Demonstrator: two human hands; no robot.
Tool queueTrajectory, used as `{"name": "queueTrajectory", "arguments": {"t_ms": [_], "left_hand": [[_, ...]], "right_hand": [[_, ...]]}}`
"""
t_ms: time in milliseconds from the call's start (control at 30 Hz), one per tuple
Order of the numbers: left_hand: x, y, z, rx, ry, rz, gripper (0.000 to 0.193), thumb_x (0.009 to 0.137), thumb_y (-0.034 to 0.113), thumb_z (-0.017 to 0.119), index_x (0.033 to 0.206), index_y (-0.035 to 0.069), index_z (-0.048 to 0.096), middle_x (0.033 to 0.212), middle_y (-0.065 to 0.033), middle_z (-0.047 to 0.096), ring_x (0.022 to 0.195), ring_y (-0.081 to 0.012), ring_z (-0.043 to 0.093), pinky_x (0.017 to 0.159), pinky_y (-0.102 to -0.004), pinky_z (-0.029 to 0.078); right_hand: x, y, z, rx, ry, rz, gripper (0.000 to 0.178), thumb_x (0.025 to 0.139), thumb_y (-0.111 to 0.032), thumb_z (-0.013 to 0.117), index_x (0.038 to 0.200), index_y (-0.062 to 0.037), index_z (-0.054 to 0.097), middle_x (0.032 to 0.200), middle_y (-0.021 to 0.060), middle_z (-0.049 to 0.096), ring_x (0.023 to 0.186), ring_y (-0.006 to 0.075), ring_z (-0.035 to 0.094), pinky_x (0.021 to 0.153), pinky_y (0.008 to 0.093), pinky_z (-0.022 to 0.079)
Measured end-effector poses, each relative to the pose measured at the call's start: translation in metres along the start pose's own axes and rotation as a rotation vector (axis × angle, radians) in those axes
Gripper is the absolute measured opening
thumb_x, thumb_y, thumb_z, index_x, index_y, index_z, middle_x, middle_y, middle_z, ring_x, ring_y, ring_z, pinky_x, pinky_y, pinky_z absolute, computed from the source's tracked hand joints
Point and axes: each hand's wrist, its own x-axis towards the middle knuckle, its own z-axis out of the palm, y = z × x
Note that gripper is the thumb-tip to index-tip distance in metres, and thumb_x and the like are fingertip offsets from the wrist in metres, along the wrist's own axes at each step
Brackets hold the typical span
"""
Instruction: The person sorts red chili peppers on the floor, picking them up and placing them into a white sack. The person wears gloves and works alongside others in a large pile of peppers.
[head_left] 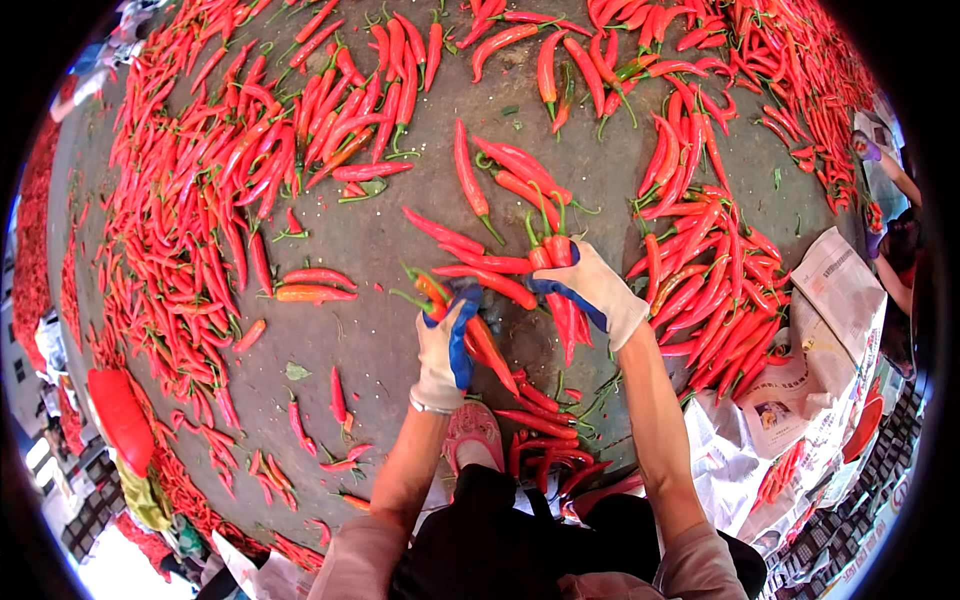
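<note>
Both my hands wear white gloves with blue palms. My left hand (443,345) is closed around a few red chili peppers (487,350), one partly orange, with green stems poking out above the thumb side. To its right, my right hand (590,290) grips a small bunch of red chili peppers (565,325), stems up and tips hanging down. Between and just beyond my hands, several loose chilies (490,262) lie on the grey surface. Close to my shoe (473,432), more chilies (545,440) lie in a small pile.
Large heaps of red chilies spread at the left (190,220) and far right (800,70). A layered pile (715,290) rests beside newspaper sheets (790,400) on the right. At the left edge sits a red rounded object (122,420). Another person's arm (898,178) shows at the far right.
</note>
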Motion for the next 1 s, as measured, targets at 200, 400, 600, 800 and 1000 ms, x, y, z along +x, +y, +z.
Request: {"name": "queueTrajectory", "arguments": {"t_ms": [200, 400, 600, 800, 1000], "left_hand": [[-0.014, -0.036, -0.013, 0.02, 0.107, 0.013, 0.025, 0.086, 0.009, 0.061, 0.11, 0.001, 0.061, 0.091, -0.0059, 0.066, 0.076, -0.0166, 0.064, 0.063, -0.0299, 0.054], [-0.004, -0.04, -0.019, 0.292, 0.022, 0.115, 0.02, 0.086, 0.007, 0.061, 0.104, -0.003, 0.064, 0.092, -0.0038, 0.065, 0.078, -0.0125, 0.062, 0.065, -0.0286, 0.052], [-0.038, -0.03, 0.017, 0.258, -0.076, -0.058, 0.023, 0.079, 0.003, 0.072, 0.101, -0.003, 0.066, 0.087, -0.002, 0.068, 0.075, -0.0095, 0.062, 0.069, -0.0267, 0.051], [-0.033, -0.03, 0.13, 0.549, -0.478, 0.191, 0.043, 0.071, 0.011, 0.078, 0.108, 0.001, 0.06, 0.092, -0.0116, 0.069, 0.083, -0.0166, 0.065, 0.078, -0.0319, 0.051], [-0.037, -0.035, 0.174, 0.533, -0.76, 0.317, 0.046, 0.07, 0.016, 0.079, 0.109, 0.002, 0.059, 0.091, -0.0092, 0.068, 0.078, -0.0135, 0.061, 0.078, -0.0309, 0.051]], "right_hand": [[-0.003, 0.001, 0.01, -0.138, -0.028, -0.156, 0.016, 0.075, -0.008, 0.072, 0.083, -0.0008, 0.06, 0.074, 0.0014, 0.06, 0.068, 0.0083, 0.055, 0.063, 0.0256, 0.045], [-0.014, 0.016, 0.025, 0.153, -0.321, -0.096, 0.015, 0.075, -0.007, 0.071, 0.082, 0.0007, 0.06, 0.071, 0.0012, 0.058, 0.068, 0.0087, 0.055, 0.062, 0.0257, 0.046], [-0.082, 0.023, 0.013, 0.492, -0.199, -0.023, 0.014, 0.078, -0.007, 0.067, 0.09, -0.0004, 0.061, 0.079, 0.0026, 0.063, 0.072, 0.01, 0.059, 0.067, 0.0244, 0.048], [-0.144, 0.063, -0.047, 1.062, 0.294, -0.199, 0.035, 0.079, -0.013, 0.057, 0.111, 0.0017, 0.056, 0.098, 0.0159, 0.065, 0.087, 0.0291, 0.065, 0.08, 0.0383, 0.054], [-0.164, 0.089, -0.106, 1.294, 0.377, -0.617, 0.054, 0.089, -0.026, 0.055, 0.135, -0.0017, 0.04, 0.104, 0.0104, 0.06, 0.09, 0.0243, 0.06, 0.081, 0.0387, 0.051]]}}
